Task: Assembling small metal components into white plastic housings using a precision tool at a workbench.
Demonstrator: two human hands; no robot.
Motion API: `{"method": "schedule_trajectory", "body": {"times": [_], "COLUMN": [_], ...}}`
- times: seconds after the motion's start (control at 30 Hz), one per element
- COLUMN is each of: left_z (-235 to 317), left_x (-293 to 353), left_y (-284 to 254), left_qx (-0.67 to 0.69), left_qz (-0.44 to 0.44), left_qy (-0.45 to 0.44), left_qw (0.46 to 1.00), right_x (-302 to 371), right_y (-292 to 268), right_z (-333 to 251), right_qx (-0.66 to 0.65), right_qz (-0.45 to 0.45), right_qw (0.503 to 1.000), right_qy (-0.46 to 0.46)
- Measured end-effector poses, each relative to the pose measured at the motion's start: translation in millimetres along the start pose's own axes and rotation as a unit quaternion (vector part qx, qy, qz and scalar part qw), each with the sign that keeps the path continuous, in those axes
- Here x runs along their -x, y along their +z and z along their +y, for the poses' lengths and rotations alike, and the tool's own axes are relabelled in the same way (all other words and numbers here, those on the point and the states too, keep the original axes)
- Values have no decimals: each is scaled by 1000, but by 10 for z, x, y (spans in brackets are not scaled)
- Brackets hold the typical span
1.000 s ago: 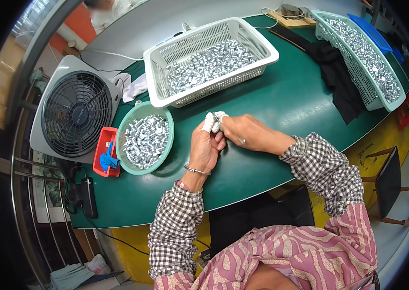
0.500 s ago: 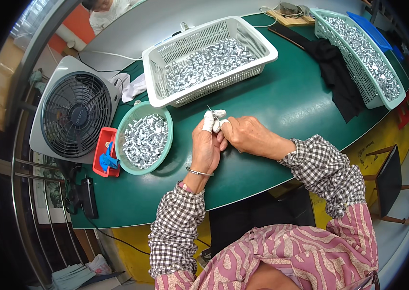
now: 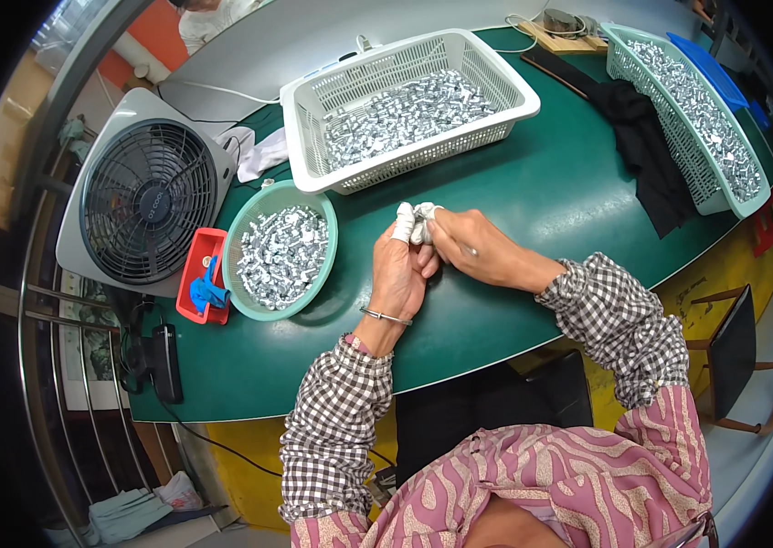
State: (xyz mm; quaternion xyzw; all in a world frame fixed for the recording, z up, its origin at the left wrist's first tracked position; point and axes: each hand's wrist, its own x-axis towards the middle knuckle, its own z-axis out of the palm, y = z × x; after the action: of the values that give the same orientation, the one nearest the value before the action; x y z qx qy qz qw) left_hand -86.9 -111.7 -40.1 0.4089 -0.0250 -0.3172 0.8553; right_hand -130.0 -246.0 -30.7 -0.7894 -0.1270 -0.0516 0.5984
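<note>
On my feed, small metal parts lay heaped in the round green basin at left, the white basket mid-table and the long green basket at right. I couldn't tell which of the 3 lots was finished; I judged plenty remained. The left hand was curled, its wrapped fingertips touching the right hand; anything pinched there was hidden. The right hand was closed around what looked like a slim tool.
</note>
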Motion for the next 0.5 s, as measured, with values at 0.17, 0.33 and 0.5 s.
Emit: {"method": "schedule_trajectory", "body": {"times": [0.17,0.33,0.5], "left_z": [84,67,28], "left_x": [38,21,24], "left_y": [-26,-12,14], "left_qx": [-43,-30,-35], "left_qz": [-6,19,-3], "left_qy": [-2,14,-4], "left_qw": [999,999,999], "right_x": [76,119,114], "right_y": [-20,11,4], "right_z": [76,34,4], "right_qx": [379,491,499], "right_qz": [18,0,18], "right_qw": [901,843,839], "right_qy": [-209,-217,-214]}}
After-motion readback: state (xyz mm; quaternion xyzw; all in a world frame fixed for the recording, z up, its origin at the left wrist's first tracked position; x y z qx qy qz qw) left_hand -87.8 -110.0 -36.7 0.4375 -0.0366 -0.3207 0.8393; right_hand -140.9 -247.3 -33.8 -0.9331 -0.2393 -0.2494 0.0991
